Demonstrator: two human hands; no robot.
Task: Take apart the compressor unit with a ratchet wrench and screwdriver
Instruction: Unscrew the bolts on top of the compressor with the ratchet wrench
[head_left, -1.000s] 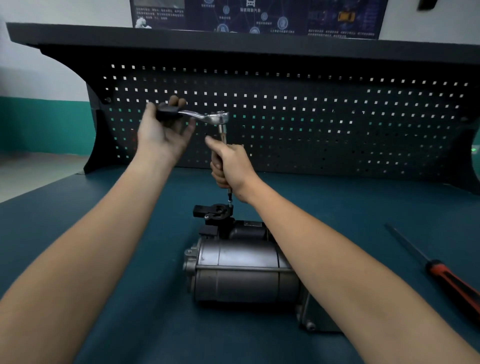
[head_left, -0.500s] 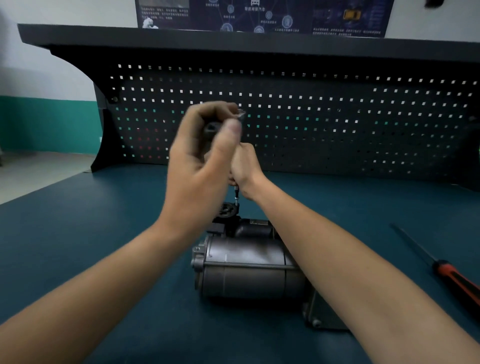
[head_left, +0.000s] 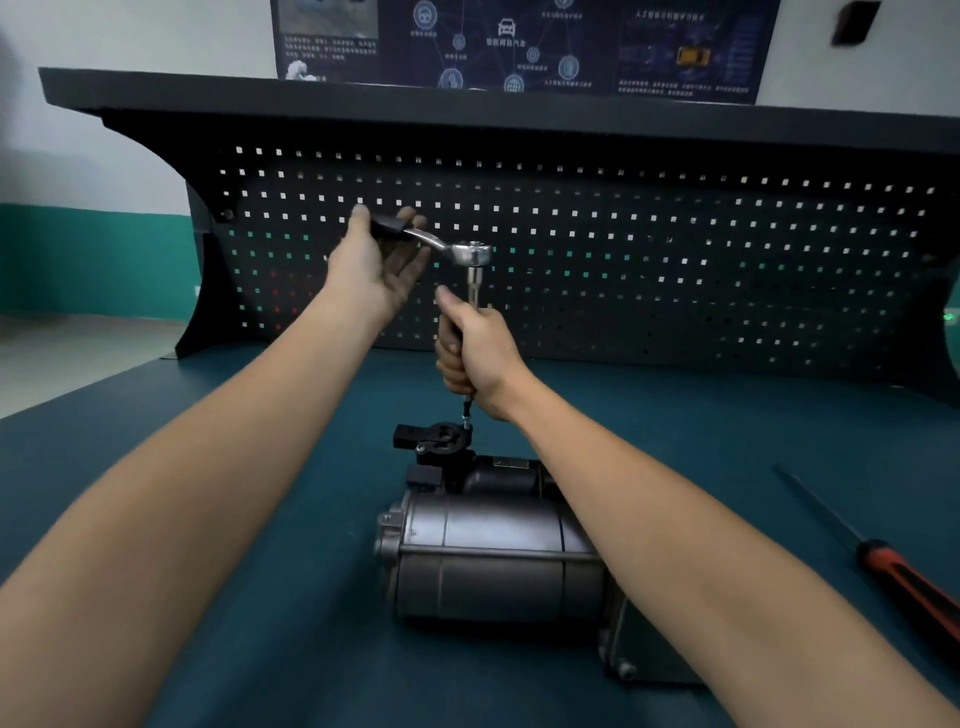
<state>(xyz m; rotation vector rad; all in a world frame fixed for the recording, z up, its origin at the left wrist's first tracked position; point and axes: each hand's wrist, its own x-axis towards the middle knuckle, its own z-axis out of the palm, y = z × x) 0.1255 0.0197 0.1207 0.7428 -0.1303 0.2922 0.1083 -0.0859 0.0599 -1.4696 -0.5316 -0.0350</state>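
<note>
The grey metal compressor unit (head_left: 493, 556) lies on the blue-green bench, with a black bracket (head_left: 434, 436) at its far end. A ratchet wrench (head_left: 457, 249) stands above it on a long vertical extension whose tip meets the bracket's right side. My right hand (head_left: 475, 356) grips the extension shaft in a fist. My left hand (head_left: 376, 262) holds the wrench's black handle out to the left, thumb over it and fingers loosely under it.
A red-and-black-handled screwdriver (head_left: 893, 571) lies on the bench (head_left: 156, 467) at the right. A dark pegboard back panel (head_left: 675, 260) with a shelf above it stands right behind the work. The bench's left edge drops to the floor.
My left hand swung the wrench handle from the left toward me and the middle, then back out to the left. My right hand stayed on the extension shaft.
</note>
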